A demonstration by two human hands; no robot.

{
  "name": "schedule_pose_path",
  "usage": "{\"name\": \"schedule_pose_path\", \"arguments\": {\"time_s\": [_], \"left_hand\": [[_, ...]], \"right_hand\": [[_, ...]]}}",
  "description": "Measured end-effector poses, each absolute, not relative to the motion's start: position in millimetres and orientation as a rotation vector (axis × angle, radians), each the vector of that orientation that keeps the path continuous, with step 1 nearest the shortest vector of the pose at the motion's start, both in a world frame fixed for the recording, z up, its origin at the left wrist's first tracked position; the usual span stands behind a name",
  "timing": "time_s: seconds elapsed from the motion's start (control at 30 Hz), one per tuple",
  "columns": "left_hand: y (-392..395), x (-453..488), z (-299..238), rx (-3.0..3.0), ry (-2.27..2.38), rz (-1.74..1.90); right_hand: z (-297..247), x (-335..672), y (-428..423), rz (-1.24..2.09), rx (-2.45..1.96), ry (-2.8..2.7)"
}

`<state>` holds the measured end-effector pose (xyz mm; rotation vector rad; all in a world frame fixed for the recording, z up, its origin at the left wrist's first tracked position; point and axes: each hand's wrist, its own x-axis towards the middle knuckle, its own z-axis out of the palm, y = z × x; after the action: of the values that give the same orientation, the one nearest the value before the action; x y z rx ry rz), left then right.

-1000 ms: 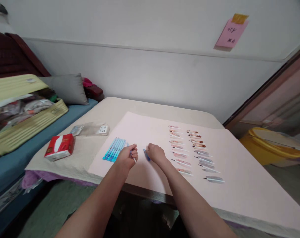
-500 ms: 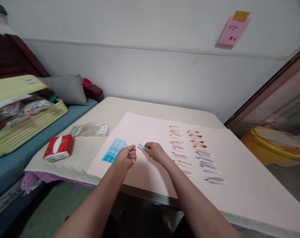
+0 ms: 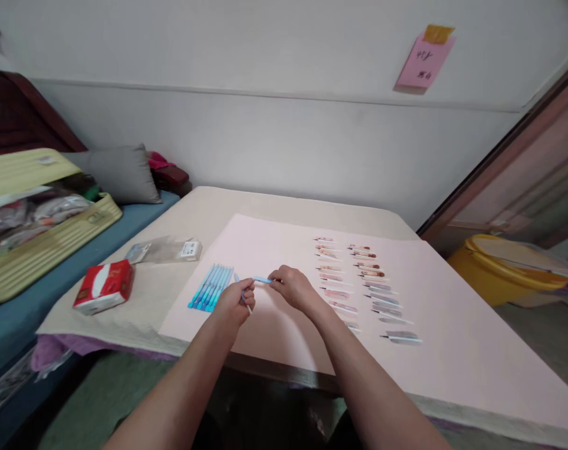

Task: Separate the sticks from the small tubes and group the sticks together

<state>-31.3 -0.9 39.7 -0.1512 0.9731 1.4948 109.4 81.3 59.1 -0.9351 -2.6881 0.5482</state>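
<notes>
Both my hands meet over the pink sheet on the table. A light-blue pen piece spans the gap between them. The fingers of my right hand pinch its right end. At its left end are the closed fingertips of my left hand, which also hold a blue pen part with a thin white end sticking out below. The left palm's contents are partly hidden. Just left of that hand lies a row of several blue pens, side by side.
To the right, two columns of patterned pen barrels with thin white refills lie on the sheet. A red tissue pack and a clear plastic bag are at the left. A yellow bin stands beyond the table's right side.
My right hand has moved slightly left, bringing the light-blue pen piece up to my left fingertips. The gap between them has closed. The view has shifted a little.
</notes>
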Motion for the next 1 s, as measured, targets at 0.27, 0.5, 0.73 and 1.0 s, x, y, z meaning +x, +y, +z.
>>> {"name": "schedule_pose_path", "arguments": {"time_s": [0.27, 0.5, 0.73, 1.0], "left_hand": [[0, -32, 38, -0.127, 0.998, 1.538], [-2, -29, 43, -0.134, 0.987, 1.547], [-1, -29, 42, -0.147, 0.969, 1.571], [-1, -28, 45, -0.146, 0.97, 1.567]], "right_hand": [[62, 104, 76, 0.536, -0.968, -2.705], [68, 104, 73, 0.483, -1.004, -2.698], [70, 103, 73, 0.463, -1.016, -2.727], [69, 103, 73, 0.459, -1.015, -2.723]]}}
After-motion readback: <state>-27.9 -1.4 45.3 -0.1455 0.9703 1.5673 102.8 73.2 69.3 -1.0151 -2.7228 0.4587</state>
